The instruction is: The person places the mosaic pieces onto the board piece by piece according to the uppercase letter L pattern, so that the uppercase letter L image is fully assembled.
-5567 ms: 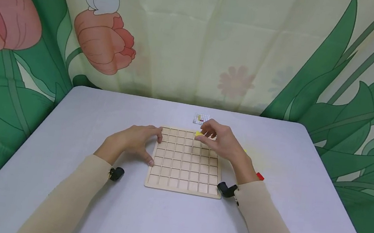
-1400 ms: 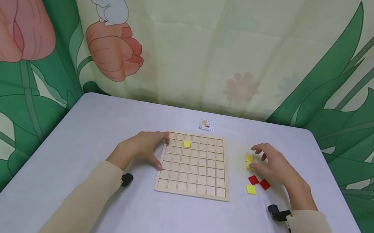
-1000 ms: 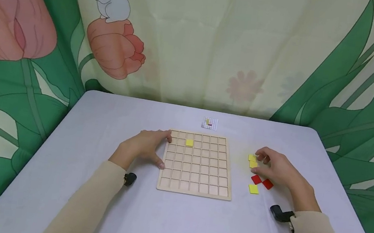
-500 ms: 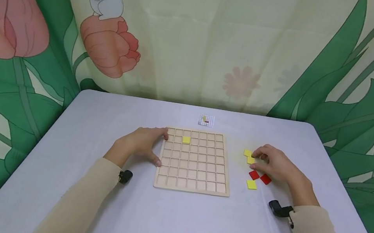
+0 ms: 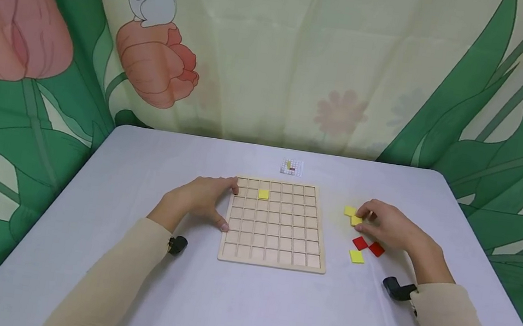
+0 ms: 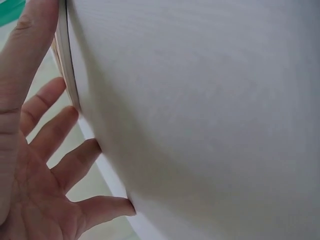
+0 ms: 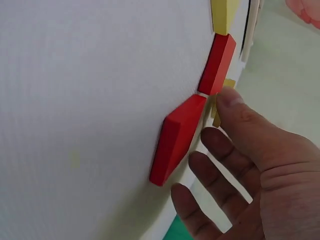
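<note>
In the head view a wooden grid board [image 5: 272,243] lies on the white table, with one yellow square tile [image 5: 263,194] set in its second row. My left hand [image 5: 199,198] steadies the board's left edge, thumb and fingers spread apart along it. To the right of the board, my right hand [image 5: 389,225] pinches a yellow tile [image 5: 355,221] between thumb and index finger, low at the table. The right wrist view shows the thumb at this tile [image 7: 216,112], partly hidden behind a red tile [image 7: 216,65]; the other fingers hang loosely curved.
Beside the pinched tile lies another yellow tile [image 5: 349,211]. Nearer me are two red tiles, one left [image 5: 360,243] and one right [image 5: 376,248], plus a yellow tile [image 5: 356,256]. A small printed grid card [image 5: 292,167] lies behind the board. A patterned curtain [image 5: 263,75] hangs beyond the table.
A yellow tile was set in the board after the oldest frame. My right hand has moved from the board to the loose tiles and closed on a yellow one. The left hand stays.
</note>
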`<state>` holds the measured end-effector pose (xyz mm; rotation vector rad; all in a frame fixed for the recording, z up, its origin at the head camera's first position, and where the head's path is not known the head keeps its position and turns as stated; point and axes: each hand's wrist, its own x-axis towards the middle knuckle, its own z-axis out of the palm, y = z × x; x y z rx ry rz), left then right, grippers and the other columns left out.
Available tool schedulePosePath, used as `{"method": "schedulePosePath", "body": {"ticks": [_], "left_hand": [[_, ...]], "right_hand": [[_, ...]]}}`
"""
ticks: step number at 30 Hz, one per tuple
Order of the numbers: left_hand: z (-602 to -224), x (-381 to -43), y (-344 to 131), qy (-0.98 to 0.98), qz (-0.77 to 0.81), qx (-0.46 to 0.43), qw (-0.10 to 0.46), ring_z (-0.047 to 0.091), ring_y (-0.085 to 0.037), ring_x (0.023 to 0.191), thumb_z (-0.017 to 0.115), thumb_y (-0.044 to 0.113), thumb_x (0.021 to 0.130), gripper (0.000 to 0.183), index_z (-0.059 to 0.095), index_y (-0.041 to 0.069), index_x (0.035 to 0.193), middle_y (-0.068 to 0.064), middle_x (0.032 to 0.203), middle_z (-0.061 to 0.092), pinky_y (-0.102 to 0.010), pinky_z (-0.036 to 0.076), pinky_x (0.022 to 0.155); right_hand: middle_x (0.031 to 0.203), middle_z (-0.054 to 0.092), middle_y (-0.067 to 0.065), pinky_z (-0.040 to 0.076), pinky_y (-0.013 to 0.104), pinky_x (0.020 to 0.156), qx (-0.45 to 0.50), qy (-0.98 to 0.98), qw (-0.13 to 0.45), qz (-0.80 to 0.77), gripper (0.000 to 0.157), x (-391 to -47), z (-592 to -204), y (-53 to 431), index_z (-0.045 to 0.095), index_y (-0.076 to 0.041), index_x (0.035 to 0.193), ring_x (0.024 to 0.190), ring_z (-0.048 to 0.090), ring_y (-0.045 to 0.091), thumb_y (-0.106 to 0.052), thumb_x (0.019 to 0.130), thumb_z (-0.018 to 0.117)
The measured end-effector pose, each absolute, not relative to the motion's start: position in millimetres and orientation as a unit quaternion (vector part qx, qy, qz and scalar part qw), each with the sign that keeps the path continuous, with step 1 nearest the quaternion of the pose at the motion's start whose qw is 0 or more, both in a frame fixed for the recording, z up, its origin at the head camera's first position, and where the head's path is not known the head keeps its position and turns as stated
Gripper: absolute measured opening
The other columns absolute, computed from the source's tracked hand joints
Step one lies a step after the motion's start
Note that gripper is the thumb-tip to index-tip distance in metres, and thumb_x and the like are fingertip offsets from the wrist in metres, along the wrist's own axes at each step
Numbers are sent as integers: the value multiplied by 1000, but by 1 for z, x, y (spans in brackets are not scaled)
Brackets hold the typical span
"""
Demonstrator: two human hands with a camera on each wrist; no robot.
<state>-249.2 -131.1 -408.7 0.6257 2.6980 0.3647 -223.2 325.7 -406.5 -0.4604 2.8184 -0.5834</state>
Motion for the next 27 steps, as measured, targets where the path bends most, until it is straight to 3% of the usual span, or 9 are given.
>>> {"method": "schedulePosePath", "body": {"ticks": [4,8,13,19,27], "left_hand": [[-410,-248,-132,951,130,218,177,61,-29,121,95,61,56,95,50,30,133,-4,141,60,-48,48,102],[-414,-245,-131,949,145,215,180,56,-31,132,95,60,57,95,50,30,135,-4,156,49,-50,45,108],[-417,-243,-130,948,150,219,177,50,-31,140,95,59,58,95,51,30,137,2,168,32,-52,42,112],[-414,-244,-134,950,144,217,171,49,-33,141,96,58,58,95,51,29,137,2,168,31,-52,42,112],[-412,-247,-133,949,147,216,175,48,-32,142,95,59,58,94,51,31,137,3,169,28,-53,42,112]], "right_hand": [[109,66,7,58,38,81,-145,960,128,-204,29,-222,-405,326,67,-10,114,101,59,26,-25,92,79],[109,67,8,58,34,76,-143,959,127,-210,30,-222,-404,328,68,-9,117,101,59,27,-23,93,78],[113,66,9,58,42,84,-159,959,101,-212,29,-223,-401,328,68,-6,120,105,59,29,-18,94,75],[120,66,12,57,52,90,-178,955,70,-226,33,-226,-389,321,66,-5,125,111,61,33,-15,94,76],[112,70,7,57,51,86,-219,947,-2,-233,32,-228,-378,320,70,-5,122,103,64,28,-12,91,79]]}}
